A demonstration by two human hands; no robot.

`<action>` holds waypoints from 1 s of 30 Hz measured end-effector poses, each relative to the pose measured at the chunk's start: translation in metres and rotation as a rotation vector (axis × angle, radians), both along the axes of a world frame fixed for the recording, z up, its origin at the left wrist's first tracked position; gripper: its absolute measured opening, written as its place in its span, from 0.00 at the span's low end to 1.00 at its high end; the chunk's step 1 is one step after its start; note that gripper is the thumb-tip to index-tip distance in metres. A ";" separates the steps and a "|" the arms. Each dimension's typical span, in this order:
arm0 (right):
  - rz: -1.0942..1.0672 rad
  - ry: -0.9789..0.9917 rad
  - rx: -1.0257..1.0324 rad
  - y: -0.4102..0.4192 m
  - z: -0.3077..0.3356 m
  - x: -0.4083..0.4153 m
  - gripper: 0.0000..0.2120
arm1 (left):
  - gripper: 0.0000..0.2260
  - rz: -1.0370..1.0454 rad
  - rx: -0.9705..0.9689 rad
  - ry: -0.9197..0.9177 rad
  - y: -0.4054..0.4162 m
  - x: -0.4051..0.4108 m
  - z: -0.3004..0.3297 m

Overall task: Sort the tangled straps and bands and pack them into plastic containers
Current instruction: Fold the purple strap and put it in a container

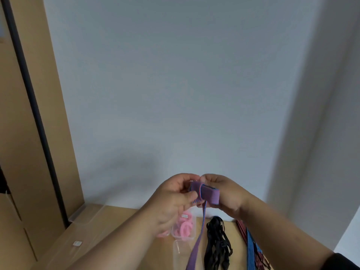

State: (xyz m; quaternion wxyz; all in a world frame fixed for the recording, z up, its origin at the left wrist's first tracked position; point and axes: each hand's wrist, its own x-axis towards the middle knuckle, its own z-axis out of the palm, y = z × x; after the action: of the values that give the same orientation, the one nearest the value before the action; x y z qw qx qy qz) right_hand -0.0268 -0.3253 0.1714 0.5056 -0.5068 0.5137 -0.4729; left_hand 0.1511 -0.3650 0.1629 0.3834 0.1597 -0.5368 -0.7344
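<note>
Both hands are raised above the table, holding a purple strap (209, 193) with red-blue edges. Part of the strap is wound round the fingers of my right hand (224, 191). My left hand (175, 197) pinches the strap just beside that coil. The strap's loose tail (194, 252) hangs down to the bottom edge of the view. Below, a small clear plastic container (184, 233) holds pink bands (185, 226). A second clear container (181, 250) stands in front of it.
On the wooden table (148, 217) lie a bundle of black straps (216, 244) and blue and dark red striped straps (251, 244) to the right. A large clear lid or bin (85, 230) sits at left. A white wall stands behind, a brown cabinet at far left.
</note>
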 end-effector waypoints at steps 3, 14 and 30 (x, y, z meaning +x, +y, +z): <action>0.013 -0.110 -0.050 0.000 0.004 0.008 0.13 | 0.16 0.134 -0.011 -0.071 -0.005 -0.004 0.010; -0.106 -0.025 -0.165 0.004 -0.004 0.027 0.10 | 0.07 0.413 -0.428 -0.418 -0.026 0.000 0.018; -0.225 0.007 0.099 0.007 0.008 0.043 0.10 | 0.07 0.619 -0.956 -0.739 -0.025 0.006 0.006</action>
State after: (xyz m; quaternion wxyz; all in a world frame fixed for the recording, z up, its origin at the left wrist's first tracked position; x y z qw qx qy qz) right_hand 0.0159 -0.3179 0.1790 0.4721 -0.4221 0.5918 -0.4987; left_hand 0.1575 -0.3900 0.1690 0.3960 0.3595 -0.8277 -0.1698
